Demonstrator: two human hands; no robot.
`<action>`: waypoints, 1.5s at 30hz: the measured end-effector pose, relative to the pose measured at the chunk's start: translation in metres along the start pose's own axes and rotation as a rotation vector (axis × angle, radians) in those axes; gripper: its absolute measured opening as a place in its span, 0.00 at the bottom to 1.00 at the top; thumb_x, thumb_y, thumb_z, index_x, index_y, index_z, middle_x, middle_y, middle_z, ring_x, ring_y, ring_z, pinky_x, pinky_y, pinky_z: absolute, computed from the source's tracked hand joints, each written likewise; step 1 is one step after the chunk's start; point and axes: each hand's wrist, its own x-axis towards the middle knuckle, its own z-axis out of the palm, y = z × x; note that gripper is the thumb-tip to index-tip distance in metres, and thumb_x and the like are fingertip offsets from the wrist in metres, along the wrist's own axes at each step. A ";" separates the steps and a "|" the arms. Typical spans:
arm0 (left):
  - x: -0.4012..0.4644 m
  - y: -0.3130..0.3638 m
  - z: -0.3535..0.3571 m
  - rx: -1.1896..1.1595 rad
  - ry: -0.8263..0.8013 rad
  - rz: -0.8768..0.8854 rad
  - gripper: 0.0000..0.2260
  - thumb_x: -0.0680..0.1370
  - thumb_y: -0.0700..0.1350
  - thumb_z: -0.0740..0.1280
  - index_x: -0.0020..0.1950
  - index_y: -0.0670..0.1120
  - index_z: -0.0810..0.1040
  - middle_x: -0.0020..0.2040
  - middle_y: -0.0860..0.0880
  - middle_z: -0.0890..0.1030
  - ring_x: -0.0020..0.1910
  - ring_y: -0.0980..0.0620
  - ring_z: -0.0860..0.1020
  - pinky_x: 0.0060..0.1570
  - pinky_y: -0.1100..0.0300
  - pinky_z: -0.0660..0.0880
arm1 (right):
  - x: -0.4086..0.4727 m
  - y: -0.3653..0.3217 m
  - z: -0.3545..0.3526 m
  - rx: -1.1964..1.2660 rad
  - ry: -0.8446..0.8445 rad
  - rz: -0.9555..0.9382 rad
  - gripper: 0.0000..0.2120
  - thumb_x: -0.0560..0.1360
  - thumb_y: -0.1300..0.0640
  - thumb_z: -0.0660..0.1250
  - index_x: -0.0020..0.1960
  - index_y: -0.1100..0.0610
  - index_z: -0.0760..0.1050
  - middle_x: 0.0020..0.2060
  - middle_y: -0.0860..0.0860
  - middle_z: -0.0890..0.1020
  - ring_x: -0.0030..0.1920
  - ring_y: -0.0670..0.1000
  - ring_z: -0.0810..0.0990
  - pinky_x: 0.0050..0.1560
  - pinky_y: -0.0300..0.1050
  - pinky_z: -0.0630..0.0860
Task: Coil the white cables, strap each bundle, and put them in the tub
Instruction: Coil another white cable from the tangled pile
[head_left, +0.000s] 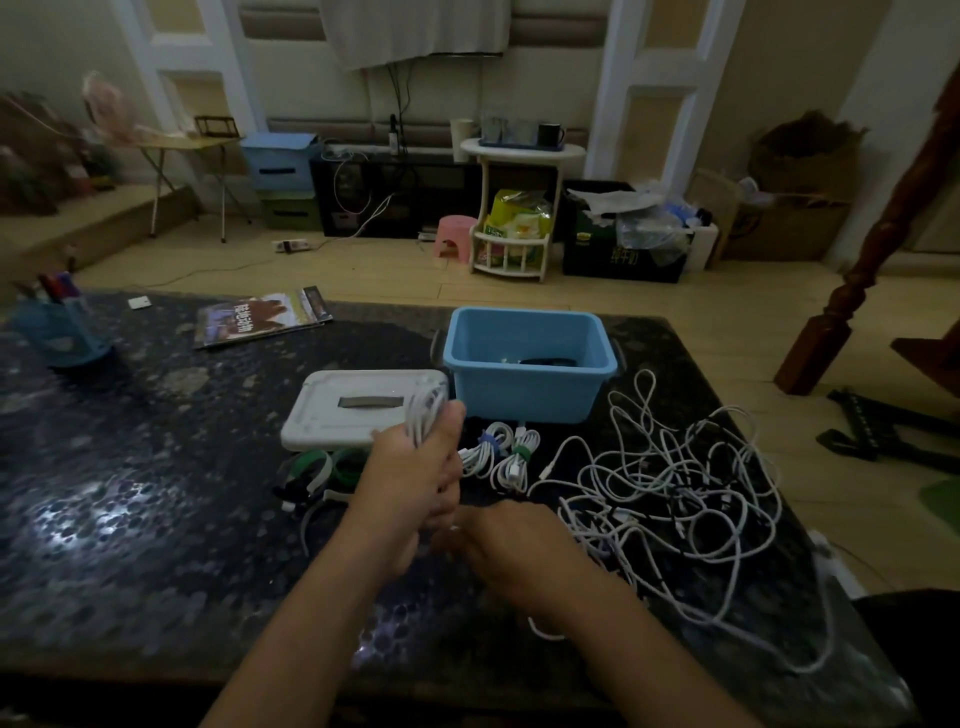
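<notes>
White cables (675, 499) mostly still tangled; two strapped bundles (501, 454) await the tub (524, 387); left hand (415, 478) grips a coil (426, 410), right hand's (498, 545) grip unclear

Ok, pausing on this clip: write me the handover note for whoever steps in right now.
Left hand: grip on a half-wound coil, held up over the table.
Right hand: blurred, low by the left wrist; grip unclear.
Done: two strapped bundles lie in front of the tub, not yet inside. Something dark is in the tub.
Left: finish and strap this coil with the straps near the lid, work through the tangle on the right, put all bundles in the tub.
</notes>
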 end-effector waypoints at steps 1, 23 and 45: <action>0.001 0.000 -0.003 0.062 -0.007 0.015 0.18 0.82 0.56 0.62 0.38 0.46 0.66 0.25 0.50 0.61 0.20 0.54 0.57 0.23 0.65 0.54 | 0.000 0.003 -0.003 0.009 0.003 0.034 0.16 0.82 0.41 0.57 0.58 0.49 0.76 0.52 0.55 0.83 0.54 0.59 0.80 0.47 0.50 0.70; 0.005 -0.005 -0.015 0.634 -0.051 0.209 0.19 0.84 0.53 0.58 0.43 0.46 0.84 0.32 0.57 0.83 0.29 0.61 0.78 0.34 0.62 0.74 | 0.000 0.028 -0.035 0.685 0.598 0.169 0.09 0.78 0.49 0.69 0.39 0.48 0.79 0.35 0.43 0.82 0.38 0.41 0.79 0.40 0.40 0.74; -0.003 0.001 -0.005 0.080 -0.025 -0.068 0.21 0.79 0.63 0.59 0.37 0.47 0.67 0.25 0.51 0.64 0.22 0.54 0.60 0.23 0.65 0.56 | -0.006 0.013 -0.033 0.669 0.353 0.032 0.13 0.84 0.50 0.59 0.44 0.51 0.77 0.33 0.45 0.78 0.35 0.45 0.76 0.41 0.51 0.75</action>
